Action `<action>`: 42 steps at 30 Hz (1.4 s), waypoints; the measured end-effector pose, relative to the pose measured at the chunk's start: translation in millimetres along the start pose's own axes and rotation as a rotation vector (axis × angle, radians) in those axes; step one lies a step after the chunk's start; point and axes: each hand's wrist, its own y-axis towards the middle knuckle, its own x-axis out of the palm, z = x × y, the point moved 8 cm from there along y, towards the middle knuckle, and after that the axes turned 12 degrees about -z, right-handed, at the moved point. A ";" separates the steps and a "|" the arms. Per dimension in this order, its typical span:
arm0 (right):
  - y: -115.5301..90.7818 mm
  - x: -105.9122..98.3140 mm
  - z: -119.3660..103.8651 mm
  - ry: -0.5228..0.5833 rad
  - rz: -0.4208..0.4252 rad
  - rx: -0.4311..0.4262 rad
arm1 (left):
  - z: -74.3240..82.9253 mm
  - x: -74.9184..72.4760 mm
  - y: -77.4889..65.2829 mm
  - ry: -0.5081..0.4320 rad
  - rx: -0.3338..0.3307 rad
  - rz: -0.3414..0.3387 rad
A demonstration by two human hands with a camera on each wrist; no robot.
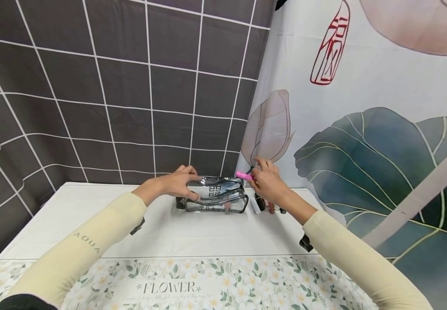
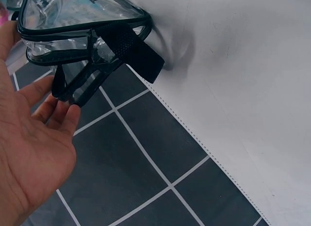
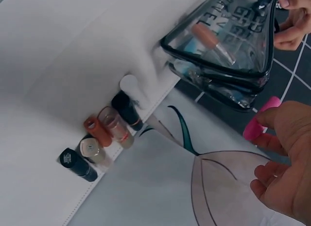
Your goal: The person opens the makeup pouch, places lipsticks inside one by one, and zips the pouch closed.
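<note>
A clear zip pouch with black trim point(image 1: 217, 200) and dark lettering stands on the white table. At its left end my left hand point(image 1: 175, 183) holds the upper edge, thumb on the near side and fingers on the far side. In the left wrist view the fingertips point(image 2: 73, 114) curl at the black-edged flap, next to a black strap point(image 2: 133, 53). Beside the pouch's right end, my right hand point(image 1: 268, 180) pinches a small bright pink tube point(image 3: 262, 118) between thumb and finger. A pinkish-brown capped tube point(image 3: 205, 35) shows through the clear wall of the pouch.
Right of the pouch, several small cosmetic tubes stand in a row along the table's back edge, among them a white one point(image 3: 129, 84), an orange-brown one point(image 3: 97, 131) and a black one point(image 3: 77, 164). A floral cloth point(image 1: 215, 284) covers the table's front; curtains hang behind.
</note>
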 end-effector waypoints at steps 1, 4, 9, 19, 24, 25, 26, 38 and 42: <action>0.1 -0.4 -2.1 -0.007 0.002 -0.007 | 0.1 0.1 0.0 -0.002 0.000 -0.002; 0.1 -1.9 -6.7 -0.007 0.010 -0.024 | -0.1 0.6 0.3 -0.006 -0.001 -0.005; 0.8 -2.5 -12.7 0.000 0.010 -0.048 | -1.5 1.4 0.8 -0.001 -0.005 -0.006; 0.5 -2.6 -22.7 0.014 0.046 -0.110 | -1.8 0.8 1.9 0.006 0.004 -0.002; 2.5 -1.6 -26.8 0.018 0.033 -0.113 | -1.8 0.9 1.5 -0.004 0.004 -0.007; 2.8 -1.3 -27.7 0.016 0.030 -0.113 | -2.0 1.2 1.3 -0.004 0.002 -0.007; 3.2 -0.6 -28.7 0.015 0.026 -0.113 | -2.3 1.6 1.1 -0.003 0.000 -0.008; 3.9 -0.2 -40.9 -0.014 0.034 -0.166 | -1.4 1.3 0.6 0.002 -0.012 -0.005; 3.8 -1.2 -43.6 -0.023 0.039 -0.178 | -1.3 0.4 1.8 0.008 -0.016 -0.007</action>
